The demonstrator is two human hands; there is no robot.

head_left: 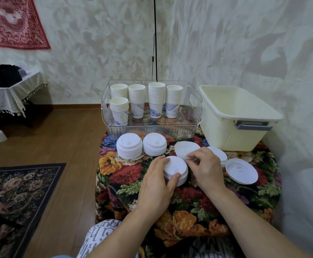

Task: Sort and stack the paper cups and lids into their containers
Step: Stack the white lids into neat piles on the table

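My left hand (pixel 156 185) grips a short stack of white lids (pixel 176 169) on the floral table, thumb on its near edge. My right hand (pixel 205 169) pinches the rim of a tilted white lid (pixel 184 150) just behind that stack. Two taller lid stacks (pixel 129 147) (pixel 154 144) stand to the left, in front of a clear bin (pixel 194 107). That bin holds several stacks of paper cups (pixel 156 99). More loose lids (pixel 242 171) (pixel 219 154) lie to the right. A cream tub (pixel 232 116) sits at the back right.
The table is small, covered by a floral cloth (pixel 126 174); its left edge drops to a wooden floor with a dark rug (pixel 18 190). A black pole (pixel 155 40) rises behind the clear bin. The wall is close on the right.
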